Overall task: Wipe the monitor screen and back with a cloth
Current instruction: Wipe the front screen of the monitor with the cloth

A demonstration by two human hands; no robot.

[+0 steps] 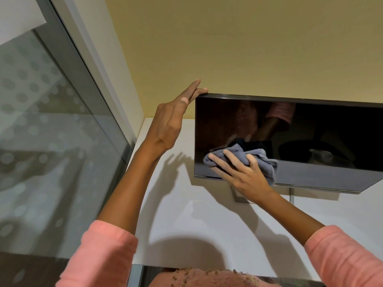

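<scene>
A black monitor (310, 125) stands on a white desk, its dark screen facing me and running out of view at the right. My left hand (176, 119) grips its top left corner, fingers curled over the edge. My right hand (238, 172) presses a crumpled grey-blue cloth (263, 160) flat against the lower left part of the screen, near the bottom bezel. The cloth bunches above and to the right of my fingers. The monitor's back is hidden.
The white desk (186, 214) spreads below the monitor, with the stand (240, 196) showing under the bezel. A yellow wall (248, 48) rises behind. A frosted glass partition (51, 141) with a grey frame closes off the left side.
</scene>
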